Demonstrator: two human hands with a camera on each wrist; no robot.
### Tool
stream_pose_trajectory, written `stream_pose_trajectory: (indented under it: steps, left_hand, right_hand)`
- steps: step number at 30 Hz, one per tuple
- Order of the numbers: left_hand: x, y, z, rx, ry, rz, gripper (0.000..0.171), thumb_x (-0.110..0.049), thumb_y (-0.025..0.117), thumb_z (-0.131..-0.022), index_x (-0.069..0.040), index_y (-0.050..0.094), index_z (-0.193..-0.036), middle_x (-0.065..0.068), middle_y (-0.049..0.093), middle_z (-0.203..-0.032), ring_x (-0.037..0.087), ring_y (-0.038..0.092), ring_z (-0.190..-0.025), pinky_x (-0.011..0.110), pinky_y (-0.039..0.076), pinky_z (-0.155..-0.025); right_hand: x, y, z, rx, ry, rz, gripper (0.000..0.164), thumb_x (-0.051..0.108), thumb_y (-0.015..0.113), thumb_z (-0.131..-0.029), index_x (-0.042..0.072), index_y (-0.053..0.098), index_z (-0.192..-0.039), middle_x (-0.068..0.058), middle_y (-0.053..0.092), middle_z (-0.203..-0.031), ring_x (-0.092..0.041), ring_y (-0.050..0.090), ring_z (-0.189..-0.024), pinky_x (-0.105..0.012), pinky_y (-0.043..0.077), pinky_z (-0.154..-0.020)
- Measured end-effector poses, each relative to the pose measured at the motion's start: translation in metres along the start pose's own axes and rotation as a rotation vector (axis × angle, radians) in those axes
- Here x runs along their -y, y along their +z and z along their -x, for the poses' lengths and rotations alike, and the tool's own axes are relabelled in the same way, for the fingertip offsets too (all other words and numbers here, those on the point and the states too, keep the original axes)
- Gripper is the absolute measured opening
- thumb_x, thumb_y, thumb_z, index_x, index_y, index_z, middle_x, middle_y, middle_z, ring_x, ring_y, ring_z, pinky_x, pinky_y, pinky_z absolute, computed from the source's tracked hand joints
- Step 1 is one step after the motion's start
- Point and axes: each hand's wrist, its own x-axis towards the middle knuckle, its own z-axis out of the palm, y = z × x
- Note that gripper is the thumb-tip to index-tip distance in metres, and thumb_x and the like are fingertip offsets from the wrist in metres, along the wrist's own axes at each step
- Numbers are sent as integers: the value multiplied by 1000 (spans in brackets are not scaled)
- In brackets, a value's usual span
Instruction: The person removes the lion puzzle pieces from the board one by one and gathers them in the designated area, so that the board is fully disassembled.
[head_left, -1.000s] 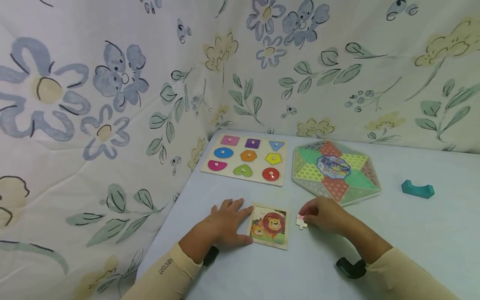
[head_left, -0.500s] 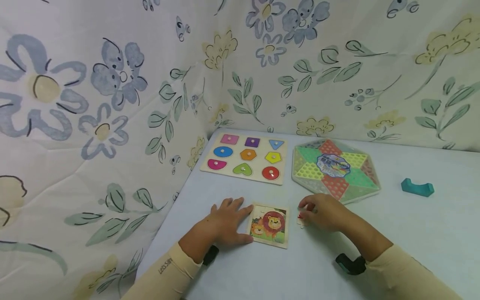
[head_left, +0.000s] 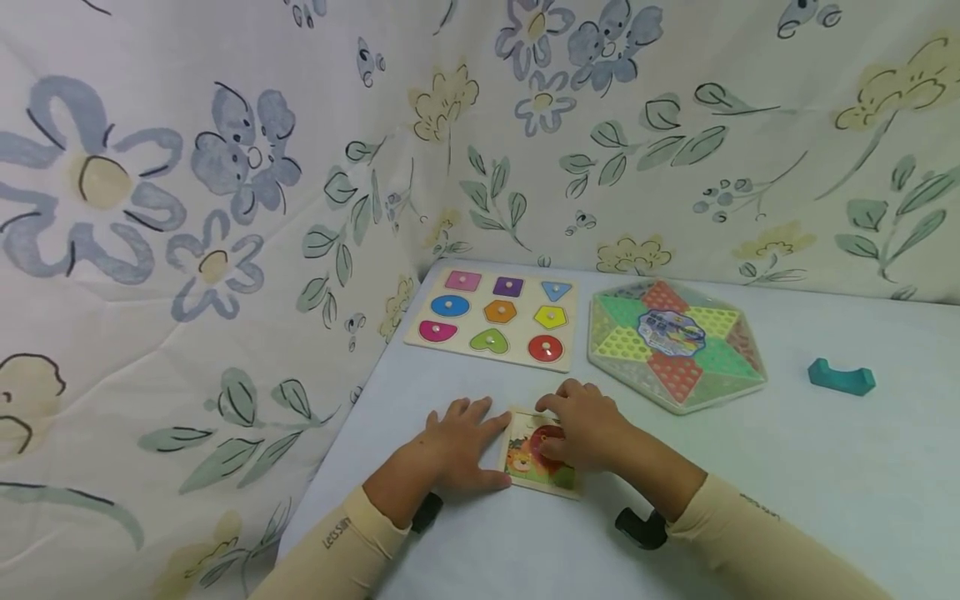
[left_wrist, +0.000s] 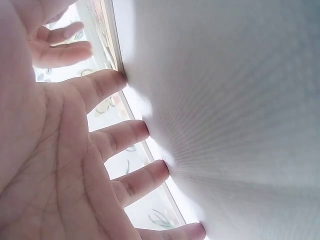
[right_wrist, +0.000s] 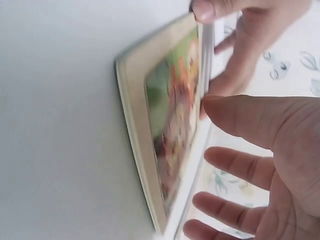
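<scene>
A small square wooden puzzle (head_left: 540, 479) with a lion picture lies on the white table. My left hand (head_left: 461, 446) is spread flat at its left side, with thumb and a fingertip at the frame's edge. My right hand (head_left: 588, 425) is over the puzzle's right half, covering much of the large lion. In the right wrist view, the right thumb (right_wrist: 235, 112) and fingers are apart, close over the board, with nothing visible between them. The loose puzzle piece seen earlier is hidden from sight. In the left wrist view, the left fingertips (left_wrist: 160, 167) rest on the table.
A board of coloured knobbed shapes (head_left: 487, 317) lies behind the puzzle. To its right is an octagonal Chinese checkers board (head_left: 678, 350). A teal notched block (head_left: 842, 379) stands at the far right. Floral cloth (head_left: 585, 150) hangs at the back and left.
My right hand has moved left from the table beside the puzzle, where it pinched a puzzle piece, to over the puzzle. My left hand has stayed in place.
</scene>
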Motion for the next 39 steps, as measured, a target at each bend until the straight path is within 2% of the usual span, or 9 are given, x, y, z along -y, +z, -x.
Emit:
stream_pose_trajectory:
  steps: [8,14,20,26,34,39]
  left_hand:
    - [0,-1,1,11,-1,9,90,-69,70,-83,-39,33,-160,2,28,-168,36,25,-153,71,30,-115]
    - [-2,-3,2,6,-4,0,90,-68,71,-83,-39,34,-160,2,28,-168,37,25,-152,71,31,-114]
    - [-2,-1,2,5,-9,-3,90,-68,72,-82,-39,34,-159,3,28,-168,37,26,-152,71,31,-114]
    - [-3,0,1,-12,-5,-10,91,-67,72,-83,-37,35,-159,4,29,-167,37,27,-151,71,31,-114]
    - [-3,1,0,-4,-13,-8,91,-67,72,-82,-37,35,-160,4,29,-167,37,25,-152,71,31,-114]
    - [-3,1,-1,0,-11,-10,91,-67,71,-83,-37,34,-160,4,28,-168,38,25,-152,72,30,-114]
  right_hand:
    - [13,12,-6,-14,-13,37,38,41,86,-82,27,72,-115,-5,59,-118,-26,51,-106,-49,49,-88]
    - [14,14,-6,-46,-20,17,39,38,88,-80,24,71,-112,-6,59,-118,-28,49,-110,-50,48,-92]
    - [16,18,-4,-99,-30,0,43,35,90,-77,21,69,-111,-4,62,-113,-25,51,-108,-48,49,-92]
    - [16,16,0,-107,-65,-12,40,32,89,-80,18,70,-113,-1,64,-109,-21,56,-102,-42,54,-96]
    - [10,14,-1,-134,-146,-26,27,17,81,-87,16,72,-113,0,66,-104,-15,59,-91,-35,58,-90]
    - [7,11,-1,-146,-157,-61,25,11,78,-90,17,72,-113,1,70,-104,-16,64,-95,-39,58,-93]
